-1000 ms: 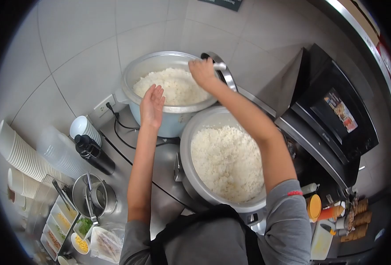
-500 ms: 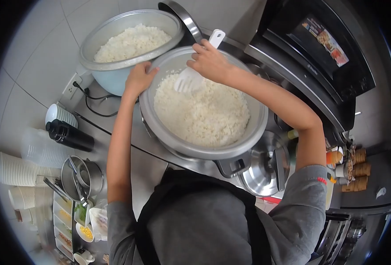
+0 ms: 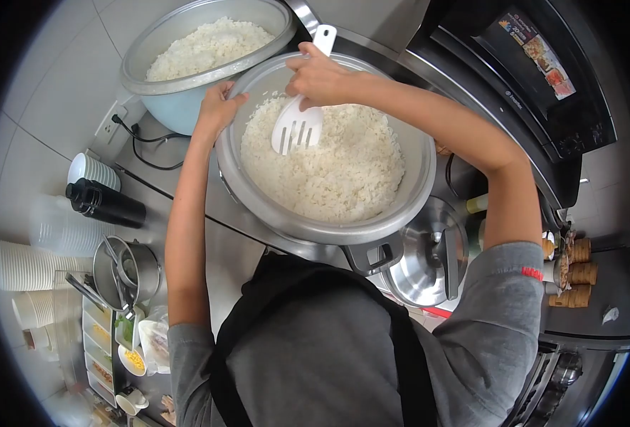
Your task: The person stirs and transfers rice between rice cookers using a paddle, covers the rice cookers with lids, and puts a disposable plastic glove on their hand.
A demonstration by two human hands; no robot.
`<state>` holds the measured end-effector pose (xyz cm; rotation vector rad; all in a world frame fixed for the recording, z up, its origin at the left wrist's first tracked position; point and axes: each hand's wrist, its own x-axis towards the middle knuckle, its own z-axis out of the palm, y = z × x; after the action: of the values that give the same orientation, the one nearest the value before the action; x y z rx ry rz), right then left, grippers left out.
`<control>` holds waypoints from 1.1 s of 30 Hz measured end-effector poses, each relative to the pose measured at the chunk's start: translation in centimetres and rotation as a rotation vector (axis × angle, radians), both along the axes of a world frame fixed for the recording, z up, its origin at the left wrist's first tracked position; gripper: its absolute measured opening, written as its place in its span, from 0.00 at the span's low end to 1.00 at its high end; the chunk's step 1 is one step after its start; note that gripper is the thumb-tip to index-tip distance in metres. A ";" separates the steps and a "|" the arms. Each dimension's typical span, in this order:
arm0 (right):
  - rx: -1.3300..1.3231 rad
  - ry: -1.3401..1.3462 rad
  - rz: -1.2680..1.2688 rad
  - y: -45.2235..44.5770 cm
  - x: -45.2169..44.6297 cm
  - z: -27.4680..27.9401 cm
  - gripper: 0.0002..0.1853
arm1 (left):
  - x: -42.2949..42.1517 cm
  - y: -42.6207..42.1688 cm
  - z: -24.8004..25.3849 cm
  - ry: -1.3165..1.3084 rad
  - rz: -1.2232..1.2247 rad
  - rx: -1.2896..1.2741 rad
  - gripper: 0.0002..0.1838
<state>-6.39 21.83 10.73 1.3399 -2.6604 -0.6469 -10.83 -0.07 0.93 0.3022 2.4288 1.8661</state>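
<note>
My right hand point(image 3: 318, 80) is wrapped round the handle of a white slotted paddle point(image 3: 297, 129), whose flat head rests on the rice point(image 3: 343, 167) in the nearer pot point(image 3: 247, 188). Fingers of my left hand point(image 3: 220, 108) lie on this pot's upper left rim, the thumb toward the inside. Behind it, at the upper left, a second, light blue pot point(image 3: 176, 110) holds a heap of white rice point(image 3: 212, 48).
A steel lid point(image 3: 418, 260) lies right of the nearer pot, below a black appliance point(image 3: 521, 92). On the left are a black bottle point(image 3: 108, 204), stacked cups point(image 3: 27, 265), a steel pot with utensils point(image 3: 144, 274) and topping trays point(image 3: 98, 345).
Both hands have gone from the back pot to the nearer one. My left hand has taken its rim, and the paddle has come down onto its rice. The view has shifted too.
</note>
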 end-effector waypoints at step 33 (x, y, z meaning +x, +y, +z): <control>-0.180 -0.294 0.149 5.8 10.8 2.1 0.13 | 0.3 0.0 0.2 -0.012 -0.061 0.048 0.19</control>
<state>4.41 27.67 12.86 1.6704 -2.7160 -0.1994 -10.54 -0.11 1.10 0.3621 2.3426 1.8975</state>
